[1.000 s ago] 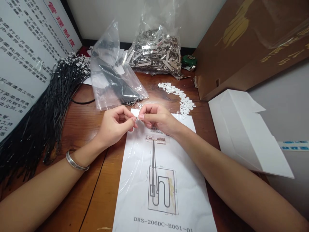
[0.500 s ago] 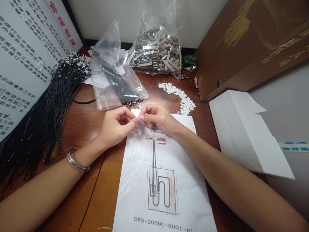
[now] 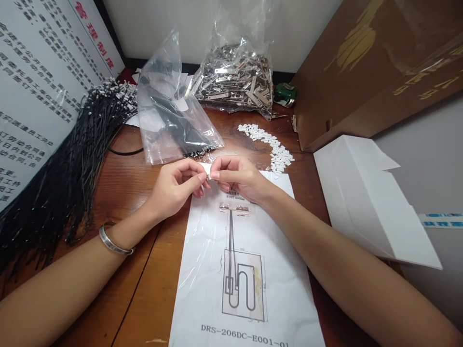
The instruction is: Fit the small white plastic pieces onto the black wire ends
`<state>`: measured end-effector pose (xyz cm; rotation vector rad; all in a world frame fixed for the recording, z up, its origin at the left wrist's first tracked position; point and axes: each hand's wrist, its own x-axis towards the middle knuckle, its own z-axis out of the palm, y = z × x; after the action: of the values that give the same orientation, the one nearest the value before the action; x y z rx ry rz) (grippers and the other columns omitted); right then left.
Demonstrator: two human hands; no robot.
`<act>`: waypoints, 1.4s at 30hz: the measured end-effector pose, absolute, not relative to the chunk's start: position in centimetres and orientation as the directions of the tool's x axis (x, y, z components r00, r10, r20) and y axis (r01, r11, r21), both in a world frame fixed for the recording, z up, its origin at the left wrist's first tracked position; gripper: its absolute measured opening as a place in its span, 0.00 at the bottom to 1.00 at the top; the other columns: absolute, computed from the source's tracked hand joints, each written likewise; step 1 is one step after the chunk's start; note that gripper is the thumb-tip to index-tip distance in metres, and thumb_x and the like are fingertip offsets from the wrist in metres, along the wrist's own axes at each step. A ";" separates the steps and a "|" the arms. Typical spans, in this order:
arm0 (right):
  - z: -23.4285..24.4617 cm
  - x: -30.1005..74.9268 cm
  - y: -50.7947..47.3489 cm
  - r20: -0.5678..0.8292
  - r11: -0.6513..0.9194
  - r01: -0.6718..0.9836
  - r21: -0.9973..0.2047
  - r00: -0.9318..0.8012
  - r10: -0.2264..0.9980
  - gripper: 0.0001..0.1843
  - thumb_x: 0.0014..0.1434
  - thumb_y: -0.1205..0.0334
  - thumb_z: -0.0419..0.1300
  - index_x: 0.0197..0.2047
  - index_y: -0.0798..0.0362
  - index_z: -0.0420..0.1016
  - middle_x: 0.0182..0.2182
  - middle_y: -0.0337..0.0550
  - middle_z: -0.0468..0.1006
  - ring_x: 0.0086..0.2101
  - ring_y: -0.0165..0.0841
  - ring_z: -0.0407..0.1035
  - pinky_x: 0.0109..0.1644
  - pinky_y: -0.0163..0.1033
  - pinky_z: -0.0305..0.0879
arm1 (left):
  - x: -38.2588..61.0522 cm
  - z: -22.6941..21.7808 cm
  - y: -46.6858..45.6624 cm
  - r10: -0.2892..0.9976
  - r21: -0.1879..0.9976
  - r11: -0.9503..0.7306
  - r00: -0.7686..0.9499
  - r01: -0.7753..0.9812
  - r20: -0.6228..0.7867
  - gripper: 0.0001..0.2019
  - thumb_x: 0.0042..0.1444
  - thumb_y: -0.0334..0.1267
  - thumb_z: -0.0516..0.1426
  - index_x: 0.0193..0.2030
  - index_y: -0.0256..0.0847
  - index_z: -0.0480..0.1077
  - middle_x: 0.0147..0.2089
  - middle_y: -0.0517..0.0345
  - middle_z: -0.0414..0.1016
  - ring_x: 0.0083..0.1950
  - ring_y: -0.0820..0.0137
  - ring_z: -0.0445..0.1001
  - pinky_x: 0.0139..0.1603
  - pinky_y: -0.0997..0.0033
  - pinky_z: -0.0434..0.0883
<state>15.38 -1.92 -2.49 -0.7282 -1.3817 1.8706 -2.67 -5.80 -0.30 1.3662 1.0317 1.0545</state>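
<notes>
My left hand [image 3: 176, 190] is closed in a pinch, thumb against forefinger, over the top of the printed drawing sheet [image 3: 202, 289]. Facing it, my right hand [image 3: 240, 179] pinches a small white piece [image 3: 209, 177] whose end shows between the two sets of fingertips. What lies inside the left pinch is too small and covered to make out. Behind my right hand, several small white plastic pieces [image 3: 280, 156] lie scattered in a curve on the wooden table. Just beyond my left hand rests a clear bag [image 3: 159, 140] with black wires inside.
On the left a large bundle of black wires [image 3: 72, 168] with white ends leans by a printed board [image 3: 36, 72]. At the back stand a bag of metal strips [image 3: 235, 82] and a green tape measure [image 3: 284, 92]. A brown box [image 3: 325, 96] and folded white card [image 3: 354, 193] flank the right.
Both hands have shifted very slightly to the right, still fingertip to fingertip. The left fingers have changed position a little. Everything else looks the same.
</notes>
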 end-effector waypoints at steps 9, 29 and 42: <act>-2.3 15.6 -2.0 -0.041 -0.184 -0.167 -0.969 -0.621 0.783 0.10 0.51 0.60 0.67 0.26 0.55 0.71 0.14 0.31 0.65 0.17 0.22 0.55 0.21 0.32 0.47 | -2.5 -0.3 -6.0 0.965 0.990 -0.128 0.237 0.062 0.110 0.08 0.52 0.38 0.64 0.29 0.37 0.71 0.25 0.57 0.76 0.23 0.75 0.72 0.25 0.75 0.73; -2.3 14.6 -2.8 0.001 -0.076 -0.148 -0.986 -0.467 0.884 0.15 0.53 0.52 0.68 0.28 0.54 0.71 0.15 0.30 0.65 0.16 0.22 0.56 0.19 0.33 0.46 | -2.3 -0.5 -5.6 0.987 0.996 -0.078 0.143 0.030 0.073 0.09 0.49 0.39 0.65 0.30 0.38 0.70 0.23 0.61 0.73 0.20 0.76 0.70 0.22 0.76 0.69; -2.4 14.2 -3.0 0.034 -0.015 -0.131 -0.991 -0.359 0.933 0.23 0.48 0.43 0.71 0.31 0.54 0.72 0.19 0.32 0.68 0.16 0.20 0.55 0.17 0.32 0.49 | -3.0 -0.6 -4.9 0.985 0.998 0.016 0.171 -0.062 -0.005 0.10 0.48 0.39 0.66 0.32 0.36 0.71 0.23 0.64 0.71 0.21 0.77 0.70 0.23 0.77 0.68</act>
<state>14.16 -2.98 -2.43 -0.9049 -1.3738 1.5257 -3.04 -4.91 -0.64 1.2317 1.0426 1.1039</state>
